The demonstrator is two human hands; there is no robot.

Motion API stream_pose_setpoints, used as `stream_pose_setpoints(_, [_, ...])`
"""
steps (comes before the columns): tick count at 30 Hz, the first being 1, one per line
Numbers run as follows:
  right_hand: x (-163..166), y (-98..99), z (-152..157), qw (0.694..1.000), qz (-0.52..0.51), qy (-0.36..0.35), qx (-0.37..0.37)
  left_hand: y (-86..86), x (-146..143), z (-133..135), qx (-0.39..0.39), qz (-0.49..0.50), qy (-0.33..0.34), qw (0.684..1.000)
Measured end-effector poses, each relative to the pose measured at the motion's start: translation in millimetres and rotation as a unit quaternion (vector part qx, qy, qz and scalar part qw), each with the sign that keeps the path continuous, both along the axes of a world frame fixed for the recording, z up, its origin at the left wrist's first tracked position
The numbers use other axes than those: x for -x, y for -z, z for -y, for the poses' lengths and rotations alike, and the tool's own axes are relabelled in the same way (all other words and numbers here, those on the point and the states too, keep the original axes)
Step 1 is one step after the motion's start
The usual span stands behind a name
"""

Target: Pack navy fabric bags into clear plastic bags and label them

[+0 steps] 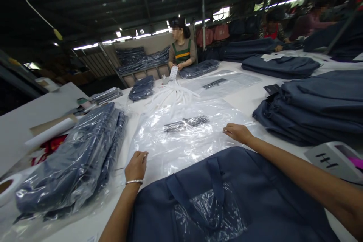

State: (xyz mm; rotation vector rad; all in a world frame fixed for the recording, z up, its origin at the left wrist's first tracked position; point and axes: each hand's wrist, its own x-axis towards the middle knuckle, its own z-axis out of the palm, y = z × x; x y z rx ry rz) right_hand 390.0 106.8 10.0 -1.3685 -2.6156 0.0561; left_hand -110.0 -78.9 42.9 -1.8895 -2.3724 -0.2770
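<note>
The left hand [137, 166], a thin bangle at its wrist, is curled shut with thumb and fingers pinching the near left edge of a clear plastic bag [184, 140] that lies flat on the white table [249, 100]. The right hand [237, 133] sits at about two o'clock from the left, on the bag's right edge, its fingers bent and pointing toward nine o'clock; whether it pinches the film or only presses on it cannot be told. The plastic bag spreads between the two hands and on toward twelve o'clock, with a dark printed strip near its middle. At six o'clock from it, just under both forearms, lies a navy fabric bag [255, 204] with its handles uppermost and crinkled film showing at its front, its far edge touching or overlapping the plastic. At nine o'clock a pile of navy bags already wrapped in plastic [73, 162] rests just beside the left hand, with a white paper roll [51, 132] beyond it. At three o'clock stands a stack of unwrapped navy bags [317, 109], and near it a white box [334, 160]. Toward twelve o'clock a heap of white cords [172, 94] lies on the table, and well beyond it a co-worker [181, 51] in a green apron holds a small white sheet.
</note>
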Motion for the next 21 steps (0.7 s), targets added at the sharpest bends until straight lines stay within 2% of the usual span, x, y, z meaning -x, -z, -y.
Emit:
stream_pose_setpoints(5, [-39.6,1.4,17.2,0.997,-0.05,0.024,0.051,-2.0,23.4,39.9,0.055,0.022,0.014,0.998])
stream_pose_setpoints(8, [-64.2,0.3,26.4,0.989,-0.094,0.09,0.069,2.6,42.8,71.9,0.076,0.034,-0.001,0.997])
stream_pose_setpoints(10, [-75.4,-0.8,32.0,0.975,-0.134,0.159,0.076,7.5,55.0,92.4,0.054,0.068,-0.057,0.995])
stream_pose_setpoints(12, [-81.4,-1.7,37.5,0.953,-0.176,0.226,0.101,13.1,63.7,109.3,0.028,0.178,-0.158,0.971])
stream_pose_setpoints(14, [-82.0,-1.9,43.3,0.921,-0.224,0.278,0.154,18.7,66.8,120.7,0.022,0.313,-0.246,0.917])
stream_pose_setpoints(16, [-77.7,-1.1,49.9,0.884,-0.278,0.303,0.222,22.9,63.7,126.3,0.028,0.456,-0.289,0.841])
stream_pose_setpoints(20, [-61.9,0.6,64.3,0.82,-0.369,0.298,0.322,24.3,46.0,128.5,0.001,0.692,-0.306,0.654])
stream_pose_setpoints(21, [-58.4,-0.1,67.3,0.81,-0.382,0.295,0.334,23.9,41.0,129.4,0.003,0.717,-0.295,0.632])
